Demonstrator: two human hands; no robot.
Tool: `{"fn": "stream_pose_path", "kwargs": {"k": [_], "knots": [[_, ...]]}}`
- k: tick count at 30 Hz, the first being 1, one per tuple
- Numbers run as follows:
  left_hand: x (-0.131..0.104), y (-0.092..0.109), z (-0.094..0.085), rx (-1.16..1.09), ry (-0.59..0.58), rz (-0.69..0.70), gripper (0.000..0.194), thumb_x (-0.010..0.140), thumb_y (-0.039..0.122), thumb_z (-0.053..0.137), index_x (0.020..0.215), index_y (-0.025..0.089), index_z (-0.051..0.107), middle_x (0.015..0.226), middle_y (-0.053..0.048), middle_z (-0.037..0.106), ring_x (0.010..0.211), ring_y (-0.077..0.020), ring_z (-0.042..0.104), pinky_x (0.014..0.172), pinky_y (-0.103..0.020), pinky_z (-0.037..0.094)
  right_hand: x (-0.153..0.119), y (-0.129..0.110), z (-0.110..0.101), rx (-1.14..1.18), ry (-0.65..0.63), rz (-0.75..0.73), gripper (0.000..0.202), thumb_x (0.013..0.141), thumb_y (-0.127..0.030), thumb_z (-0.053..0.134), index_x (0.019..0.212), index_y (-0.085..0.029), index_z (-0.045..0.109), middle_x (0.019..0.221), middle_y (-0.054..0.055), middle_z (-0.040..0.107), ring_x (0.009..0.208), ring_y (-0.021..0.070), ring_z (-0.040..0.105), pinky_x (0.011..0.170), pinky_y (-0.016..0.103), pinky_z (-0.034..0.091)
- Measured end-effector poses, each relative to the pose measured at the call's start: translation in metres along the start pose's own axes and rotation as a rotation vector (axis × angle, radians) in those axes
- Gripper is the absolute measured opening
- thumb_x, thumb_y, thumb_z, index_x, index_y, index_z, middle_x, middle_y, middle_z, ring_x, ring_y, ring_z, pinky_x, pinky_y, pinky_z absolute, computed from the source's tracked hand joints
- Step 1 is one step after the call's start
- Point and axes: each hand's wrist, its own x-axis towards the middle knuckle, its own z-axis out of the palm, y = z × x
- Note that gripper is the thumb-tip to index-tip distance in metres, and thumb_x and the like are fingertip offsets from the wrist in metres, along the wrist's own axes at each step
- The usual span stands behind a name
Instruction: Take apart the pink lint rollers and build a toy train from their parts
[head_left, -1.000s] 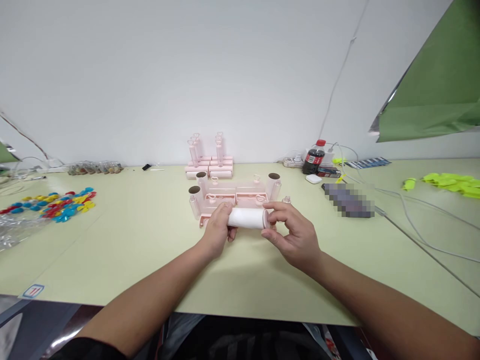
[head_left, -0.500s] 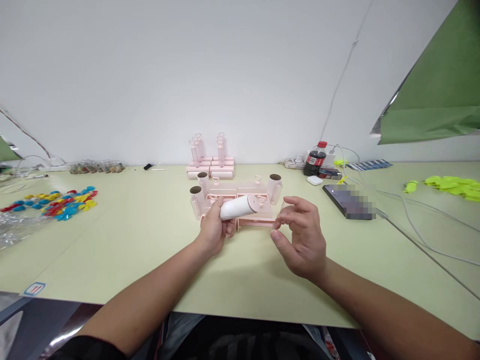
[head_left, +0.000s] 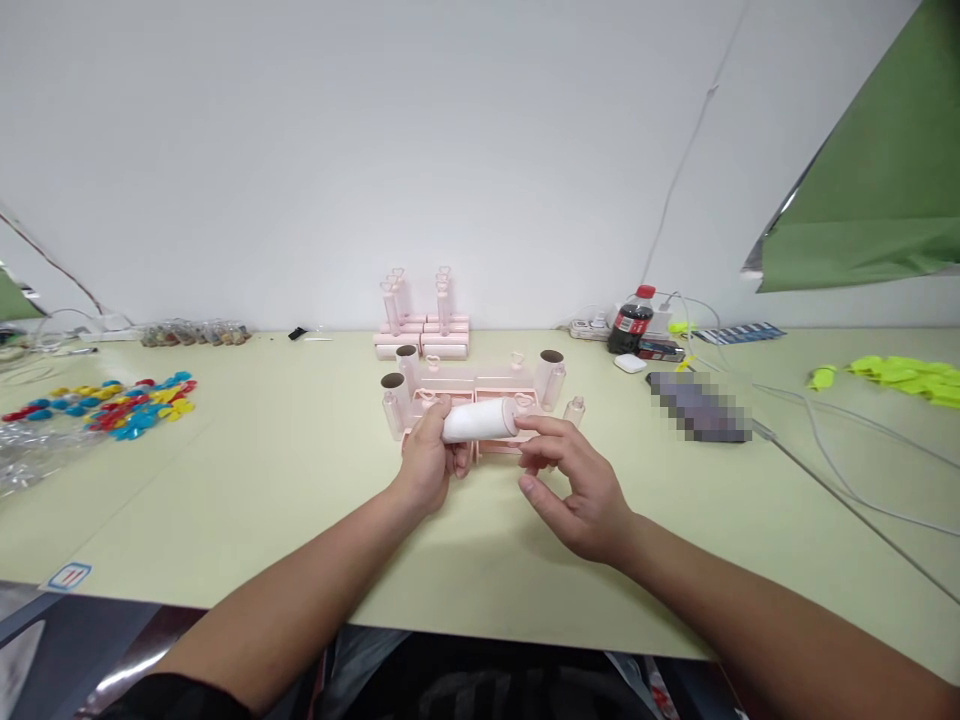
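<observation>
My left hand [head_left: 429, 455] is closed around a white lint roller roll [head_left: 472, 421], held near level with its pink end cap facing right. My right hand [head_left: 576, 482] is open, fingers apart and curved, its index fingertip at the capped end; whether it presses on the cap I cannot tell. Behind and partly hidden by the roll are pink plastic cases [head_left: 502, 449]. Cardboard-cored rolls stand upright at either side, such as the left roll [head_left: 392, 398] and the right roll [head_left: 551, 375]. A small clear pink handle piece [head_left: 574, 411] stands beyond my right hand.
Assembled pink rollers with upright handles [head_left: 422, 338] stand against the wall. To the right are a cola bottle [head_left: 631, 322], a white case [head_left: 630, 364], a phone [head_left: 697, 408], cables and yellow-green pieces [head_left: 915, 378]. Coloured plastic pieces [head_left: 127, 410] and clear bags [head_left: 37, 455] lie left.
My right hand has moved left to the roll's capped end, uncovering the small handle piece behind it. My left hand keeps its hold, and the roll now lies slightly more level.
</observation>
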Motion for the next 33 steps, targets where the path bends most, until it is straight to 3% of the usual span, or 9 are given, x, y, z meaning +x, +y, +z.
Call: {"fn": "stream_pose_path", "kwargs": {"k": [5, 8, 11, 14, 17, 24, 26, 29, 33], "knots": [[0.002, 0.001, -0.001, -0.029, 0.006, 0.094, 0.041, 0.076, 0.054, 0.065, 0.086, 0.018, 0.048, 0.058, 0.004, 0.054, 0.040, -0.0103, 0.050, 0.034, -0.021, 0.039, 0.001, -0.003, 0.001, 0.031, -0.011, -0.067, 0.030, 0.085, -0.012, 0.054, 0.113, -0.021, 0.055, 0.109, 0.013, 0.065, 0.102, 0.0234, 0.064, 0.081, 0.038, 0.057], [0.002, 0.002, -0.001, -0.077, 0.065, 0.102, 0.044, 0.072, 0.053, 0.071, 0.087, 0.019, 0.047, 0.068, 0.005, 0.056, 0.051, -0.0089, 0.056, 0.042, -0.018, 0.045, -0.001, -0.003, 0.005, 0.040, -0.103, -0.112, 0.034, 0.086, -0.015, 0.054, 0.120, -0.020, 0.054, 0.111, 0.013, 0.067, 0.107, 0.0234, 0.063, 0.089, 0.039, 0.055], [0.000, 0.003, 0.000, -0.078, 0.007, 0.037, 0.049, 0.075, 0.059, 0.067, 0.096, 0.020, 0.047, 0.079, 0.000, 0.063, 0.056, -0.0122, 0.062, 0.049, -0.023, 0.050, -0.003, -0.003, 0.010, 0.058, -0.231, -0.144, 0.036, 0.087, -0.016, 0.054, 0.123, -0.019, 0.053, 0.111, 0.012, 0.068, 0.109, 0.0225, 0.062, 0.093, 0.039, 0.052], [-0.002, 0.005, 0.000, -0.013, -0.067, -0.021, 0.051, 0.080, 0.064, 0.058, 0.106, 0.022, 0.047, 0.090, -0.005, 0.066, 0.056, -0.0159, 0.064, 0.046, -0.029, 0.052, -0.003, -0.003, 0.012, 0.051, -0.311, -0.148, 0.035, 0.087, -0.016, 0.053, 0.122, -0.019, 0.054, 0.107, 0.011, 0.069, 0.103, 0.0222, 0.063, 0.090, 0.040, 0.053], [-0.004, 0.006, -0.001, 0.063, -0.101, -0.027, 0.051, 0.085, 0.063, 0.051, 0.121, 0.027, 0.044, 0.086, -0.003, 0.065, 0.053, -0.0150, 0.062, 0.043, -0.027, 0.052, -0.001, -0.001, 0.010, -0.003, -0.350, -0.103, 0.034, 0.087, -0.015, 0.050, 0.121, -0.018, 0.056, 0.105, 0.011, 0.070, 0.098, 0.0224, 0.064, 0.084, 0.039, 0.053], [-0.006, 0.008, -0.002, 0.152, -0.153, 0.035, 0.064, 0.081, 0.059, 0.061, 0.136, 0.039, 0.037, 0.077, 0.003, 0.055, 0.050, -0.0116, 0.055, 0.038, -0.023, 0.050, 0.003, 0.006, 0.005, -0.043, -0.407, -0.075, 0.026, 0.090, -0.020, 0.049, 0.113, -0.019, 0.060, 0.100, 0.009, 0.072, 0.092, 0.0199, 0.066, 0.079, 0.033, 0.053], [-0.005, 0.009, -0.003, 0.130, -0.163, 0.048, 0.065, 0.080, 0.058, 0.063, 0.136, 0.039, 0.037, 0.080, 0.002, 0.055, 0.054, -0.0118, 0.057, 0.041, -0.023, 0.052, 0.005, 0.007, -0.001, -0.096, -0.388, -0.007, 0.020, 0.091, -0.022, 0.048, 0.104, -0.020, 0.063, 0.091, 0.007, 0.072, 0.083, 0.0188, 0.066, 0.073, 0.031, 0.052], [-0.003, 0.011, -0.005, 0.127, -0.167, 0.074, 0.063, 0.079, 0.059, 0.063, 0.134, 0.040, 0.037, 0.082, 0.002, 0.054, 0.057, -0.0119, 0.058, 0.043, -0.024, 0.055, 0.011, 0.011, -0.017, -0.307, -0.426, 0.269, 0.019, 0.091, -0.027, 0.046, 0.089, -0.020, 0.064, 0.069, 0.002, 0.067, 0.060, 0.0169, 0.061, 0.056, 0.027, 0.043], [-0.001, 0.012, -0.007, 0.134, -0.155, 0.088, 0.061, 0.079, 0.060, 0.062, 0.132, 0.040, 0.039, 0.085, 0.002, 0.053, 0.056, -0.0108, 0.056, 0.043, -0.026, 0.056, 0.015, 0.020, -0.037, -0.495, -0.701, 0.525, 0.026, 0.088, -0.031, 0.049, 0.106, -0.022, 0.065, 0.072, 0.004, 0.069, 0.063, 0.0209, 0.063, 0.052, 0.027, 0.036]]}}
